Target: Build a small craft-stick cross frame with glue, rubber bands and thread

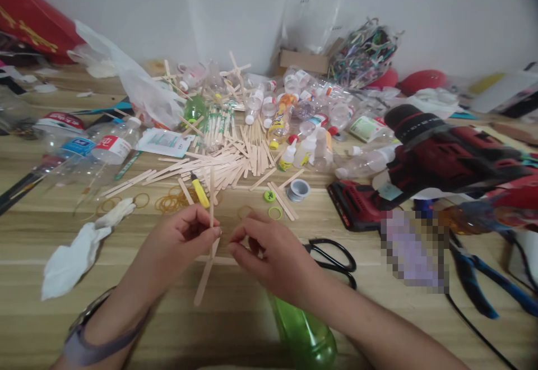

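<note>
My left hand, wearing a wristband, pinches crossed wooden craft sticks between thumb and fingers. One stick points up past the fingertips and another slants down toward me. A pale stick runs crosswise behind them; I cannot tell whether it is joined to them. Just to the right, my right hand is closed, its thumb and fingertips bent together near the sticks. Whatever it may hold is too small to see. Beneath the right forearm is a green plastic bottle, partly hidden, and black-handled scissors lie beside the wrist.
Loose craft sticks, rubber bands and a yellow-handled tool lie ahead. Plastic bottles crowd the back. A red drill and blue-handled pliers are right; crumpled tissue is left.
</note>
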`<state>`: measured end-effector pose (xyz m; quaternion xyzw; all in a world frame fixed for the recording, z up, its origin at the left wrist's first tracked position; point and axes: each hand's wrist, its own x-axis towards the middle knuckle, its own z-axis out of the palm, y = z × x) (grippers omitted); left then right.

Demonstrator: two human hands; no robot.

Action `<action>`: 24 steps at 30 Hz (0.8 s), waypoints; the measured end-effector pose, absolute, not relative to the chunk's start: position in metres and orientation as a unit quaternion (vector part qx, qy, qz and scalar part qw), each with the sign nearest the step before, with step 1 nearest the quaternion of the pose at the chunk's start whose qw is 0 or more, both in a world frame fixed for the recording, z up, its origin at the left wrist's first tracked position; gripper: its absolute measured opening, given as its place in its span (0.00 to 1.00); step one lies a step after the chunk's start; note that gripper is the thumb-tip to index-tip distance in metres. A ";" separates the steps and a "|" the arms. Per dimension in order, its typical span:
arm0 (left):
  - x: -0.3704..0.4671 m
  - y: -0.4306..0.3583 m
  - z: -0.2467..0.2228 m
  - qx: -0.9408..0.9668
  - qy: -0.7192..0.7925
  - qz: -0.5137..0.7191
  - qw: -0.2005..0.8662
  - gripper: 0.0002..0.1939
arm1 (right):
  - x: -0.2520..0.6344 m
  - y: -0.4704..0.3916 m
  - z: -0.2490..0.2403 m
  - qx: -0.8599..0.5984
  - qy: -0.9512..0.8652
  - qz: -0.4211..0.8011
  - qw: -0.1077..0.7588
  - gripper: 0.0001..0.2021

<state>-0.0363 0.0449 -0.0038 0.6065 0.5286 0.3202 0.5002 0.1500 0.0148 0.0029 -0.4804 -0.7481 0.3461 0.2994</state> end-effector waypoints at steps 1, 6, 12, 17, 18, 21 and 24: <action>-0.037 0.045 -0.005 0.609 0.526 0.318 0.501 0.08 | 0.151 0.015 0.003 -0.472 -0.745 0.347 0.319 0.02; -0.039 0.045 -0.008 0.630 0.497 0.296 0.518 0.07 | 0.149 0.015 -0.003 -0.450 -0.639 0.491 0.384 0.01; -0.038 0.042 -0.004 0.650 0.485 0.278 0.515 0.06 | 0.141 0.017 -0.013 -0.438 -0.545 0.609 0.374 0.04; -0.036 0.042 -0.003 0.673 0.467 0.257 0.513 0.05 | 0.142 0.019 -0.016 -0.429 -0.520 0.650 0.351 0.04; -0.036 0.042 -0.003 0.674 0.465 0.257 0.514 0.06 | 0.142 0.019 -0.016 -0.430 -0.517 0.653 0.348 0.04; -0.036 0.041 -0.002 0.672 0.468 0.253 0.515 0.06 | 0.144 0.019 -0.015 -0.438 -0.515 0.652 0.343 0.04; -0.036 0.040 0.000 0.665 0.471 0.249 0.524 0.07 | 0.145 0.018 -0.011 -0.446 -0.521 0.645 0.338 0.03</action>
